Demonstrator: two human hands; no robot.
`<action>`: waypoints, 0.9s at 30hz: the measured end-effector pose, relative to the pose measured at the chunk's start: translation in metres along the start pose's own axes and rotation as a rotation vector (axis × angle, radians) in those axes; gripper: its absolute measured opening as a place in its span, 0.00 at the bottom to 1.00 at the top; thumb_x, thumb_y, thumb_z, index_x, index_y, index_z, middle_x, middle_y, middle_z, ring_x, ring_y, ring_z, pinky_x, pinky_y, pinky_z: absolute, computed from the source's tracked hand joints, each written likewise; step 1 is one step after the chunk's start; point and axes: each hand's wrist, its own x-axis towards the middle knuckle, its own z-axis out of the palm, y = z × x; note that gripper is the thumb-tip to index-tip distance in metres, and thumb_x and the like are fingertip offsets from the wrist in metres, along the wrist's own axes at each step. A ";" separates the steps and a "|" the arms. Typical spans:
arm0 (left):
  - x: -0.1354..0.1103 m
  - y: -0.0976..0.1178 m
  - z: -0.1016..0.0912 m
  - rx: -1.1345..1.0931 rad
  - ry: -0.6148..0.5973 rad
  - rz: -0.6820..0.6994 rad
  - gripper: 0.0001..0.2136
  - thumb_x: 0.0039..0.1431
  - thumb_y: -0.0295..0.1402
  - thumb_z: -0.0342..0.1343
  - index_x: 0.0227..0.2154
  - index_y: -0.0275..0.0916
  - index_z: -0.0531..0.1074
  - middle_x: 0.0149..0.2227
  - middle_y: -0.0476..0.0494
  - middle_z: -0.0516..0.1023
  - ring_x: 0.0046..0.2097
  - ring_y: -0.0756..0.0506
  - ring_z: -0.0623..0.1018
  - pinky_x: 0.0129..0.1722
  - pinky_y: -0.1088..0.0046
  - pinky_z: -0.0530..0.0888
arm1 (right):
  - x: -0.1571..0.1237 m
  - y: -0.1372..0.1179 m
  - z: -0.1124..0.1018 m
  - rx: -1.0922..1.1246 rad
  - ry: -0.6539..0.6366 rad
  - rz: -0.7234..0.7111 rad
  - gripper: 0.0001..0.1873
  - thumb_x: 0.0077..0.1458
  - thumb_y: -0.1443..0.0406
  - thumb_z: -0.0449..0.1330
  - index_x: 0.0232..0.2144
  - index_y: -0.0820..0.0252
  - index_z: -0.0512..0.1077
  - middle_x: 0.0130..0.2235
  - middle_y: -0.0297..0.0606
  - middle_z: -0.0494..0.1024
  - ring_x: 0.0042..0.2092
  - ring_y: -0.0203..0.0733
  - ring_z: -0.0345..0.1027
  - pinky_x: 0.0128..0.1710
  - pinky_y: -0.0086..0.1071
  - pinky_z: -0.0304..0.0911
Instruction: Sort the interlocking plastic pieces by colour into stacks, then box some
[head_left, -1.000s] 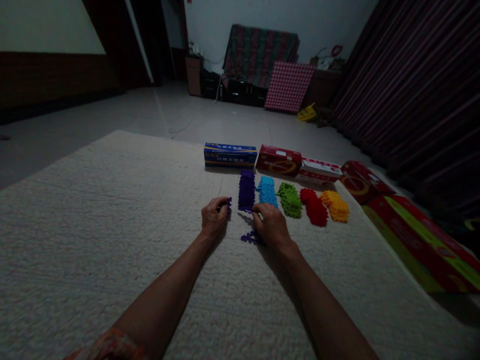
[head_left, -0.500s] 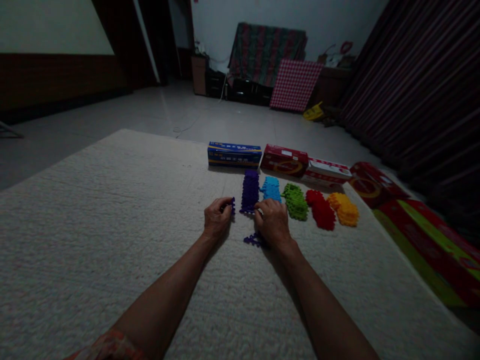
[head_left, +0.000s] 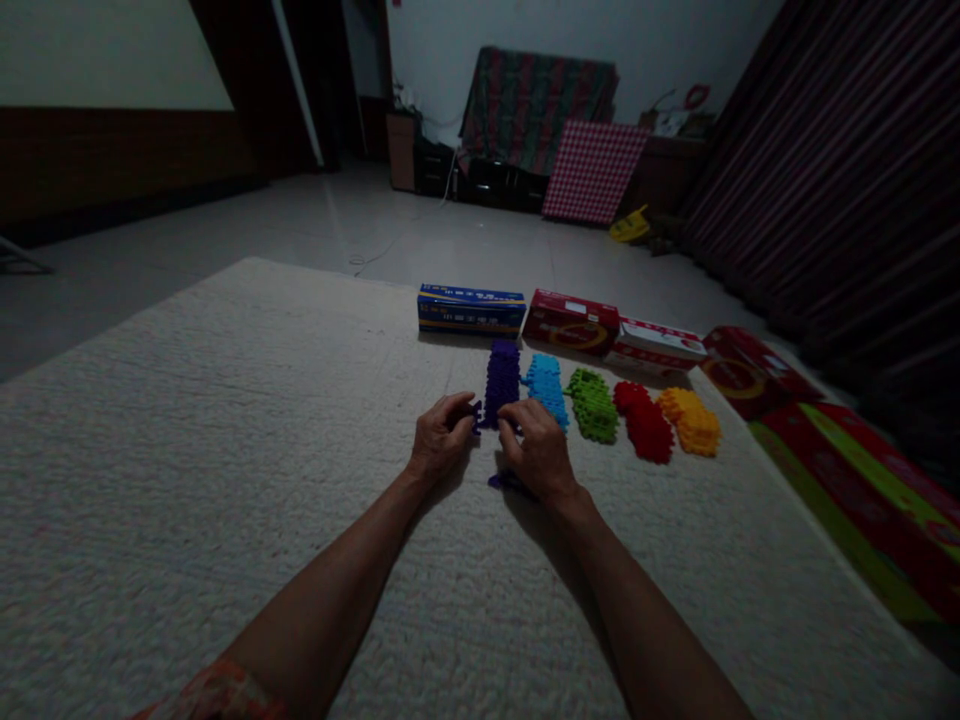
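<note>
My left hand pinches a small purple toothed plastic piece between thumb and fingers, just left of the purple row. Many such pieces stand packed in this purple row. At the row's near end, the curled fingers of my right hand grip another purple toothed piece, mostly hidden by the fingers. Below that hand, a loose purple piece lies on the mat, partly covered. Right of the purple row lie light blue pieces, whose near end is close behind my right hand.
Green, red and yellow pieces lie in groups to the right. Behind them stand a blue box, a red box and a white-and-red box. The pale mat spreads beneath; more boxes line its right edge.
My left hand has moved slightly right with its piece, closer to the purple row. My right hand has shifted a little left at the row's near end, covering more of it.
</note>
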 end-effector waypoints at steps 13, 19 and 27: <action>-0.002 0.003 0.001 -0.219 -0.154 -0.109 0.20 0.50 0.29 0.62 0.49 0.40 0.78 0.36 0.47 0.80 0.37 0.49 0.78 0.39 0.74 0.74 | -0.005 -0.003 0.016 0.185 -0.018 0.024 0.19 0.61 0.69 0.53 0.53 0.60 0.69 0.50 0.50 0.77 0.53 0.51 0.72 0.54 0.46 0.68; 0.000 0.006 0.001 -0.227 -0.066 -0.172 0.20 0.48 0.31 0.63 0.47 0.40 0.78 0.36 0.48 0.77 0.29 0.53 0.74 0.28 0.78 0.70 | -0.007 -0.007 0.021 0.318 -0.058 0.190 0.22 0.58 0.64 0.59 0.54 0.60 0.69 0.41 0.43 0.80 0.39 0.45 0.76 0.39 0.36 0.72; 0.001 0.013 0.002 -0.235 -0.058 -0.238 0.20 0.46 0.34 0.64 0.45 0.39 0.78 0.36 0.47 0.76 0.30 0.51 0.77 0.29 0.76 0.73 | -0.006 -0.009 0.023 0.259 -0.028 0.256 0.10 0.54 0.65 0.61 0.40 0.60 0.75 0.37 0.42 0.79 0.36 0.42 0.73 0.38 0.35 0.69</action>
